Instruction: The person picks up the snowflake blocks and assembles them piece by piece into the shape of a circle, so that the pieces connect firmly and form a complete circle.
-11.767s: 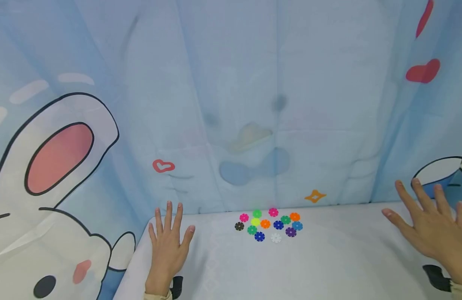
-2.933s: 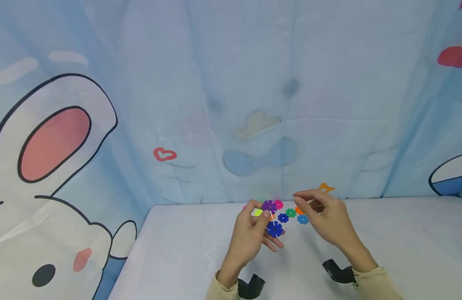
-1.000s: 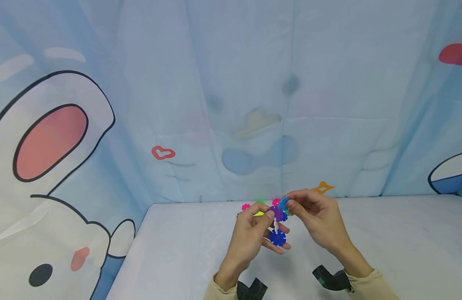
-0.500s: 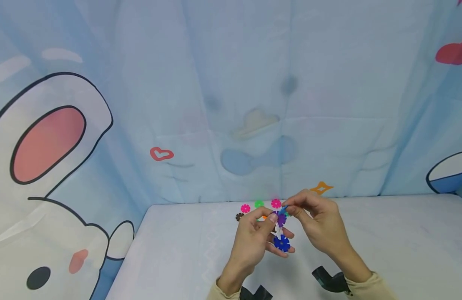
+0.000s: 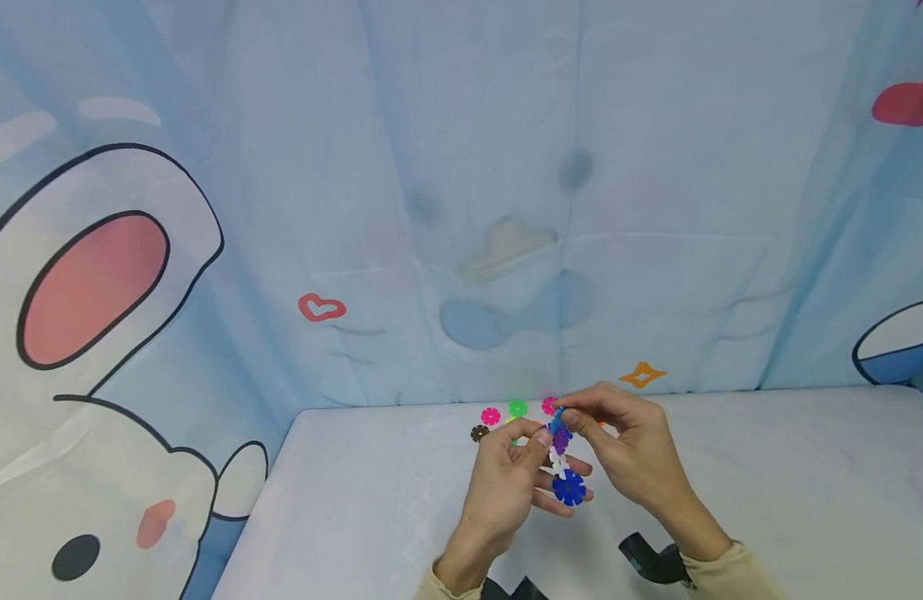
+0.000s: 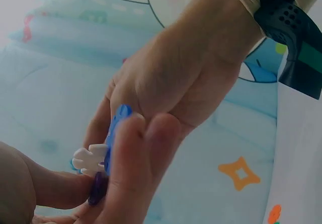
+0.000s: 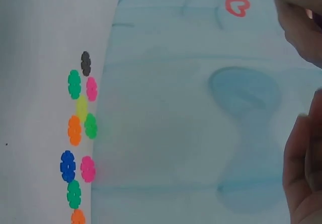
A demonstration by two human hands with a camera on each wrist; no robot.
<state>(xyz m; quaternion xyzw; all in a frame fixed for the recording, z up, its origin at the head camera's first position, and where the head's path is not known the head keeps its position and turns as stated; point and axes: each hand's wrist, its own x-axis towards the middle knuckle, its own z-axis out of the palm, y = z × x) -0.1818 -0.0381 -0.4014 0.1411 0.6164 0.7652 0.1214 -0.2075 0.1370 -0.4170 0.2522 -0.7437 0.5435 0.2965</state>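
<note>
Over the table's back half, my left hand (image 5: 502, 479) pinches a purple snowflake disc (image 5: 561, 440) between thumb and forefinger, its other fingers spread below. A white disc (image 5: 557, 460) is joined edgewise under the purple one, and a dark blue disc (image 5: 570, 488) hangs from the white. My right hand (image 5: 634, 442) pinches a light blue disc (image 5: 557, 418), turned almost edge-on, at the top of the purple disc. The left wrist view shows the white disc standing out sideways between blue and purple; fingers hide part of the chain.
Loose discs lie along the back of the white table (image 5: 356, 492), among them brown (image 5: 480, 433), pink (image 5: 491, 416), yellow (image 7: 81, 108) and dark blue (image 7: 68, 166). A printed blue curtain (image 5: 401, 208) hangs right behind. Black wrist cameras (image 5: 652, 558) sit near both sleeves.
At first both hands were spread apart and all discs lay loose. The left hand then held the three-disc chain; the right brought the light blue disc, turned it edge-on and moved it against the purple one.
</note>
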